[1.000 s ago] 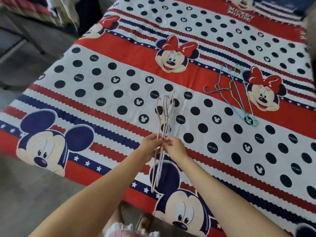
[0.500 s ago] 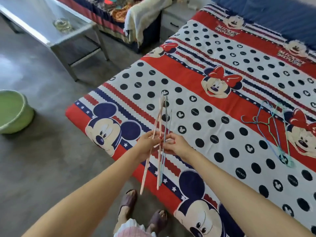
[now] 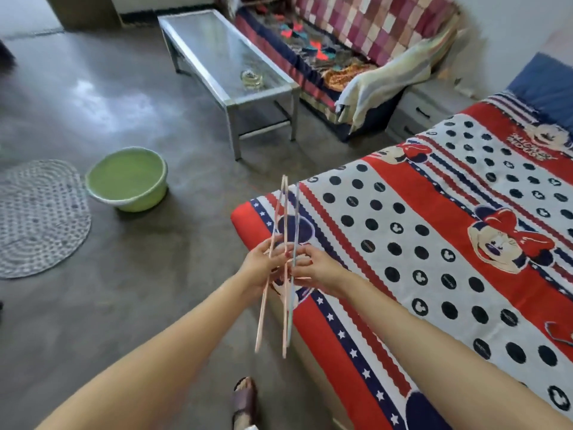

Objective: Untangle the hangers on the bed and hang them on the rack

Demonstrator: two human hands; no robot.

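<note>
Grey concrete floor [image 3: 155,305] meets the bed [image 3: 434,274] corner, where a bundle of thin hangers [image 3: 286,274] stands nearly upright in mid-air. Left hand [image 3: 260,265] and right hand [image 3: 313,266] both pinch it mid-length, each grip curled round the wires. A green basin [image 3: 127,178] sits beyond, near a glass-topped desk [image 3: 223,57].

Hangers [image 3: 285,231] blur into thin streaks — hooks unreadable; bed [image 3: 434,274] cut off at right edge.
</note>
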